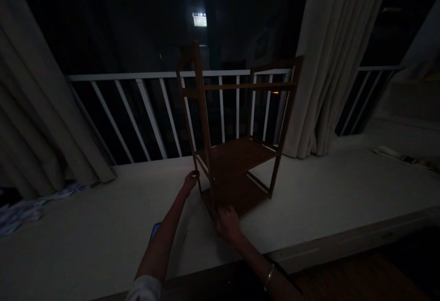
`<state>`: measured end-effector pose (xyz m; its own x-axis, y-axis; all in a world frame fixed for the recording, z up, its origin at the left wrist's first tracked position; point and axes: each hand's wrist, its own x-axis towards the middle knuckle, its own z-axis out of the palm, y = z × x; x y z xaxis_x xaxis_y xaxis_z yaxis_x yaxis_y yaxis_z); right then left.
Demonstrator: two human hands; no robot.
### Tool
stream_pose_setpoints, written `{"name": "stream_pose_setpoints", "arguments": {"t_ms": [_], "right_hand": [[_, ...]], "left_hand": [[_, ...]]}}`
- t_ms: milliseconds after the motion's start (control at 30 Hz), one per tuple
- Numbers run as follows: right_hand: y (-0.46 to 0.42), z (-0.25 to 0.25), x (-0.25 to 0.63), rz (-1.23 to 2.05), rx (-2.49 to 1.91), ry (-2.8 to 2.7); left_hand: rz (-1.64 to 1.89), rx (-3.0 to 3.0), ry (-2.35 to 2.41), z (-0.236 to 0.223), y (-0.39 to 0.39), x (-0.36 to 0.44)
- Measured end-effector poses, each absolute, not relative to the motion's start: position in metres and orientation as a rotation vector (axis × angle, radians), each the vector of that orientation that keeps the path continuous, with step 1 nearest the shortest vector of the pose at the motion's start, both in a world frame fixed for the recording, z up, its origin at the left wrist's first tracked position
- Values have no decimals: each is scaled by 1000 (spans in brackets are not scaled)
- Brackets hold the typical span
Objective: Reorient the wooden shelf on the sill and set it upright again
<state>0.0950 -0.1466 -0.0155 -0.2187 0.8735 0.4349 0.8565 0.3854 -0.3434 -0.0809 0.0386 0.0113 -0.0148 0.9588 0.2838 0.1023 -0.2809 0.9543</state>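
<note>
A brown wooden shelf rack (pixel 240 158) stands upright on the white ledge, its lower two shelves in place and its upper frame open. My left hand (pixel 191 181) is closed around the rack's rear left post, a little above the bottom shelf. At the near left corner, my right hand (pixel 227 223) grips the front post by the bottom shelf; its fingers are partly hidden and dim. A bracelet (pixel 269 277) circles my right wrist. Beside my left forearm lies a phone (pixel 155 231), partly covered by the arm.
Behind the rack runs a white railing (pixel 144 103) in front of a dark window. Pale curtains (pixel 330 62) hang on both sides. Patterned cloth (pixel 30 211) lies at the left of the ledge (pixel 316 195), and a folded item (pixel 402 156) at the far right.
</note>
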Motion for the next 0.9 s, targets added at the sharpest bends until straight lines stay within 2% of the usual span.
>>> {"name": "stream_pose_setpoints", "arguments": {"t_ms": [300,467,900], "right_hand": [[-138,-34,201,195,-1758,-1650],[-129,-31,247,316,-1718,-1575],[-124,-40,275,347,-1626,-1501]], "left_hand": [[1346,1517,1225,-4,-32,-66],[1371,1558,1205,-13,-74,-37],[1342,1704,1380,-11,-126,-11]]}}
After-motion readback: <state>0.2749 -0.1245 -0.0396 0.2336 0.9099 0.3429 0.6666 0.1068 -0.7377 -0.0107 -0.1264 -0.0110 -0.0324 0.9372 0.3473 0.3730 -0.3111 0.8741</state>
